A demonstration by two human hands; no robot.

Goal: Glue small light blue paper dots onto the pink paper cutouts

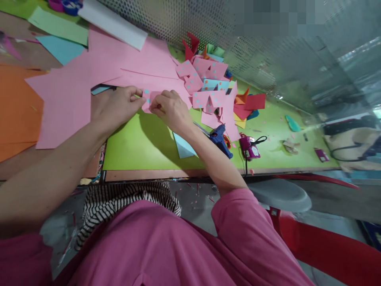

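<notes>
Both hands meet over the green sheet (143, 147) on the table. My left hand (114, 106) pinches the left edge of a small pink paper piece with blue dots (148, 100). My right hand (169, 109) is closed on the same piece from the right, fingers curled over it. Just behind lies a pile of similar dotted pink pieces (205, 85).
Large pink sheets (68, 95) and an orange sheet (16, 107) cover the left of the table. A blue glue gun (220, 139), a small magenta tool (249, 149) and paper scraps lie to the right. A perforated metal wall (190, 20) backs the table. A grey stool (279, 194) stands below.
</notes>
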